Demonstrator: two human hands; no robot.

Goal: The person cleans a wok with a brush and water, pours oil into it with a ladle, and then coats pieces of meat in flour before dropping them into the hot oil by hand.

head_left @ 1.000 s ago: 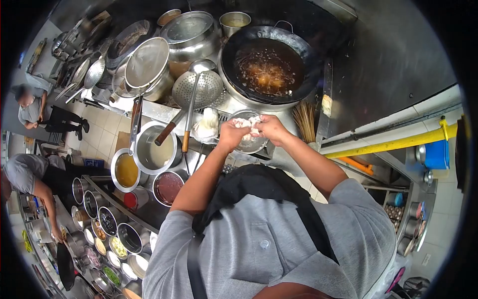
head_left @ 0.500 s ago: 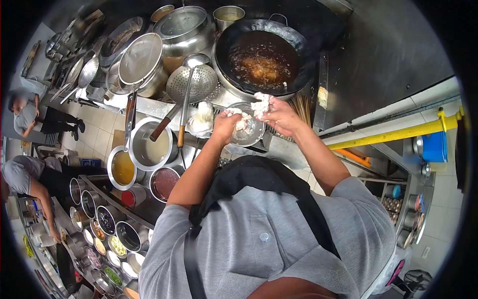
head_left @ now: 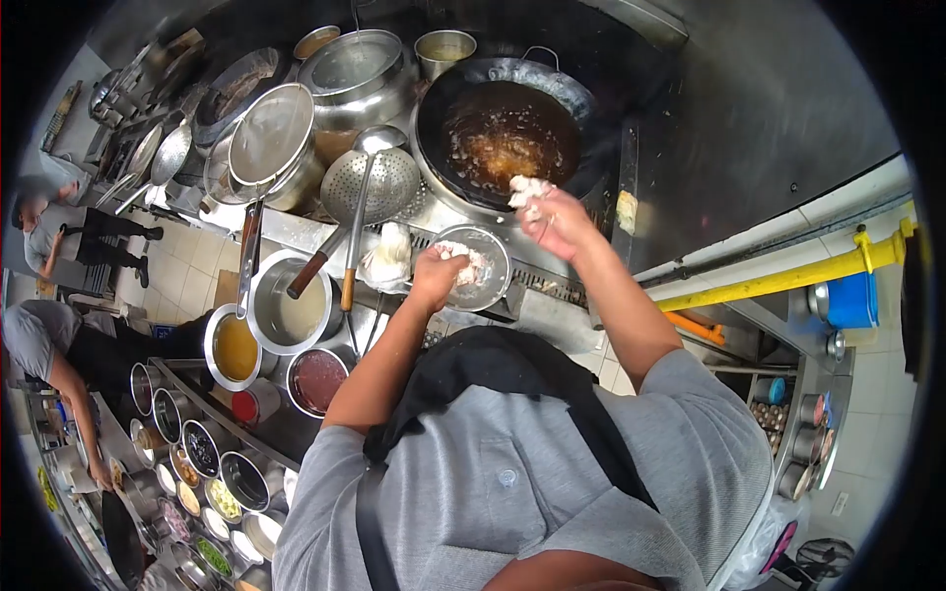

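White, floury pieces of food (head_left: 529,191) are pinched in my right hand (head_left: 557,223), at the near rim of a black wok (head_left: 591,98) of dark, bubbling oil. My left hand (head_left: 438,278) is closed on more of the floury food (head_left: 459,258), over a round metal bowl (head_left: 496,268). Left of that bowl lies a whitish, wrapped bundle (head_left: 387,254). A perforated skimmer (head_left: 382,183) and a ladle (head_left: 380,139) rest behind it, with their handles toward me.
Pots of pale (head_left: 294,300), yellow (head_left: 236,347) and red (head_left: 317,381) liquid stand at the left. Strainers (head_left: 271,135) rest on pots behind them. Two people (head_left: 59,231) (head_left: 59,340) are at far left, near many ingredient containers (head_left: 226,497). A yellow pipe (head_left: 769,281) runs at the right.
My right hand has moved away from my left, up to the wok's rim, with the food in it. My left hand stays over the bowl. The whole view has shifted slightly.
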